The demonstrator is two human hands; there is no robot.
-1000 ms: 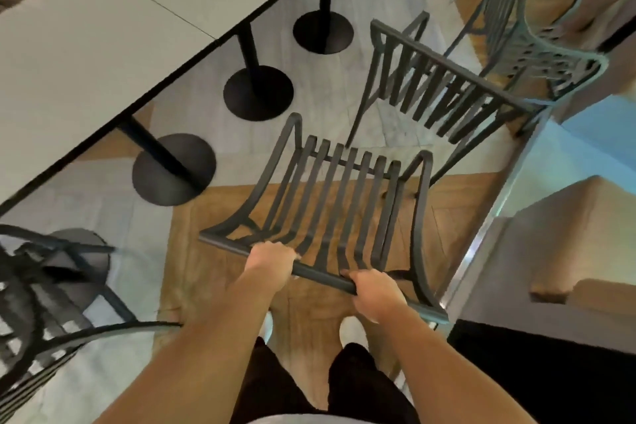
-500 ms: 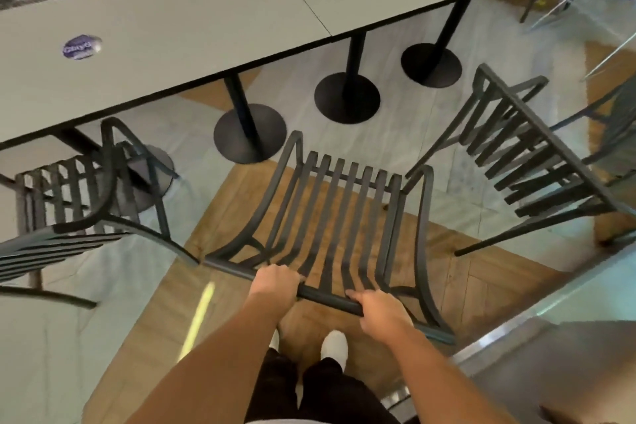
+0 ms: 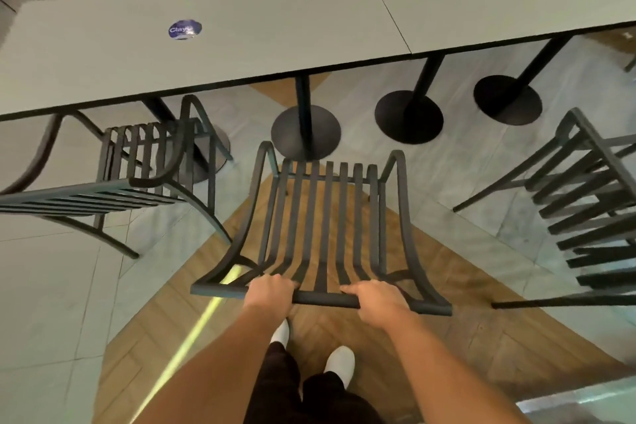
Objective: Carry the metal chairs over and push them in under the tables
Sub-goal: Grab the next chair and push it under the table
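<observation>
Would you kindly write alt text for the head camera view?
A person's left hand and right hand grip the top rail of a dark metal chair facing a long grey table. Another chair sits partly under the table, left.

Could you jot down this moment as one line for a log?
carrying | both hands, left hand and right hand, grip top rail of metal chair | facing table | not yet pushed under

bare forearms with no sleeves showing, left hand (image 3: 270, 291) and right hand (image 3: 375, 299) without gloves; black trousers (image 3: 309, 392); white shoes (image 3: 339, 363).
</observation>
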